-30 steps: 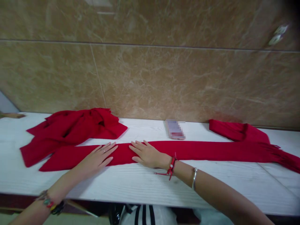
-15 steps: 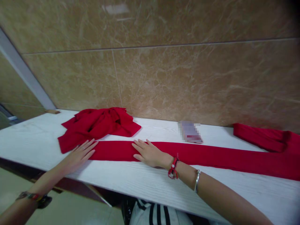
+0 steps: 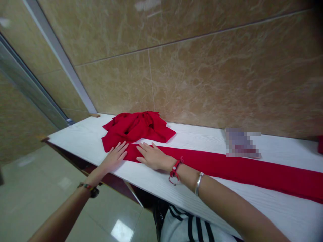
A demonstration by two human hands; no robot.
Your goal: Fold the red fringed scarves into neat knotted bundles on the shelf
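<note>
A long red cloth strip (image 3: 217, 161) lies flat along the white table and runs out of view at the right. My left hand (image 3: 116, 155) rests flat at the strip's left part, fingers stretched out, beside a crumpled heap of red cloth (image 3: 136, 127). Close to its right, my right hand (image 3: 151, 156) also lies flat on the strip with its fingers spread. Neither hand grips anything. Whether the heap and the strip are one piece is hidden around my left hand.
The narrow white tabletop (image 3: 75, 134) meets a tiled wall (image 3: 202, 74) at the back. A blurred phone-like object (image 3: 241, 143) lies behind the strip. Another bit of red cloth (image 3: 320, 144) shows at the right edge. Tiled floor (image 3: 111, 205) is below left.
The view has swung left, so the table's left end now shows. My right hand has moved left along the strip, nearer my left hand, which stays by the heap.
</note>
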